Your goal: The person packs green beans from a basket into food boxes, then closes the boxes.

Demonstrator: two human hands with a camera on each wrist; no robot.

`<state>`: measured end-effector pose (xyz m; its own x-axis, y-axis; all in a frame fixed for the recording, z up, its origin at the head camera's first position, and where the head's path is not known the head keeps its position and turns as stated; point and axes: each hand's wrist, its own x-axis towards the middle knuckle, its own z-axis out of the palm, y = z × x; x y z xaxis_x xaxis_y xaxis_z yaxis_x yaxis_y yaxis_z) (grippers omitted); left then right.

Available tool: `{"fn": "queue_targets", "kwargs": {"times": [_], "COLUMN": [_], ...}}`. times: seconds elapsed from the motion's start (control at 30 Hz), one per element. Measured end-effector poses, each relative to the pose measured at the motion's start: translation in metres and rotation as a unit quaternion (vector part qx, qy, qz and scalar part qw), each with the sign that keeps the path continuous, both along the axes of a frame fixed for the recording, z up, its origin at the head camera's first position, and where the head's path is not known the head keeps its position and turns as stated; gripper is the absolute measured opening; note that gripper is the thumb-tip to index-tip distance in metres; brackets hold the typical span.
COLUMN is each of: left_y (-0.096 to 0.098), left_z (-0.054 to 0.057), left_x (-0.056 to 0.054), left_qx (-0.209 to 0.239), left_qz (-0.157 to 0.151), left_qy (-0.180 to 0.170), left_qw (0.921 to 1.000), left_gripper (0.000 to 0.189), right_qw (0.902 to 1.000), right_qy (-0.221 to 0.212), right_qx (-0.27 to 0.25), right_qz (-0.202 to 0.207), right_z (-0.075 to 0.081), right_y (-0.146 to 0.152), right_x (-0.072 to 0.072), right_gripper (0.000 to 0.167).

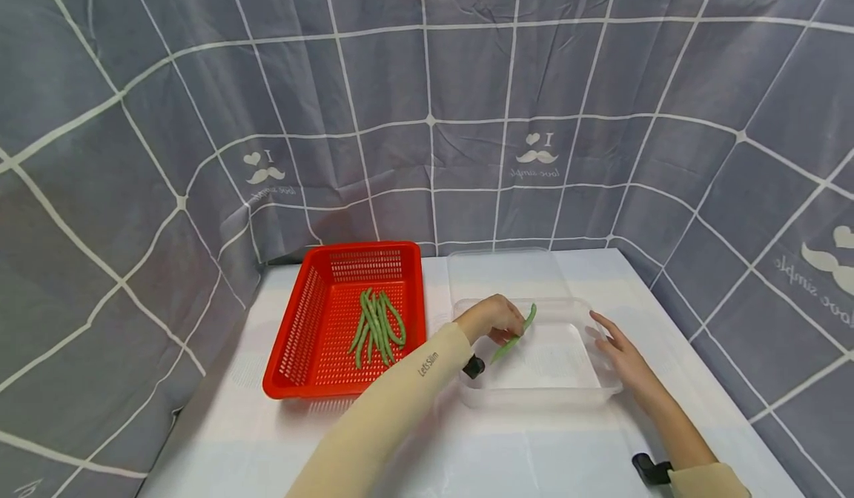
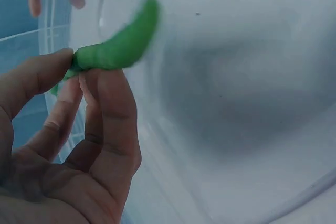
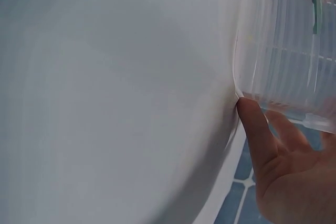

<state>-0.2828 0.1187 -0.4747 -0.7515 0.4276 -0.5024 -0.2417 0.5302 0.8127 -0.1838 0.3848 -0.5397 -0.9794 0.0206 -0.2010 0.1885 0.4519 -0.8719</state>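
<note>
My left hand (image 1: 495,318) pinches a single green bean (image 1: 530,317) between thumb and fingertips, above the left part of a clear plastic container (image 1: 540,399). In the left wrist view the green bean (image 2: 118,48) sticks out past the fingers, its tip blurred. My right hand (image 1: 620,353) touches the container's right wall with fingers stretched along it. The right wrist view has the thumb of the right hand (image 3: 289,166) at the container's lower edge. A red plastic basket (image 1: 283,335) stands to the left, with several green beans (image 1: 376,324) in a loose pile inside.
A clear flat lid or tray (image 1: 507,272) lies behind the container. The white table (image 1: 220,439) is bounded by a grey curtain (image 1: 387,164) with white grid lines at the back and sides. My left forearm passes in front of the basket's right corner.
</note>
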Motion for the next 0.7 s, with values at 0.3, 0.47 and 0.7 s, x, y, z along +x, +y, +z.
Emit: {"fn": "queue_targets", "kwargs": {"times": [0.3,0.47,0.7], "left_y": [0.012,0.015,0.015], "left_z": [-0.015,-0.025,-0.028], "left_x": [0.011,0.017,0.018], "left_qx": [-0.075,-0.113,-0.145], "left_qz": [-0.028,-0.025,-0.022], "left_qy": [0.036,0.049,0.056], "left_qw": [0.9961,0.992,0.9876], "left_gripper": [0.014,0.015,0.008], "right_qw": [1.0,1.0,0.9999], "right_qy": [-0.001,-0.002,-0.005], "right_qx": [-0.002,0.005,0.015], "right_qz": [0.0,0.005,0.003], "right_z": [0.001,0.002,0.001], "right_y": [-0.001,-0.001,-0.001], "right_x": [0.002,0.003,0.003], "right_gripper": [0.064,0.064,0.064]}}
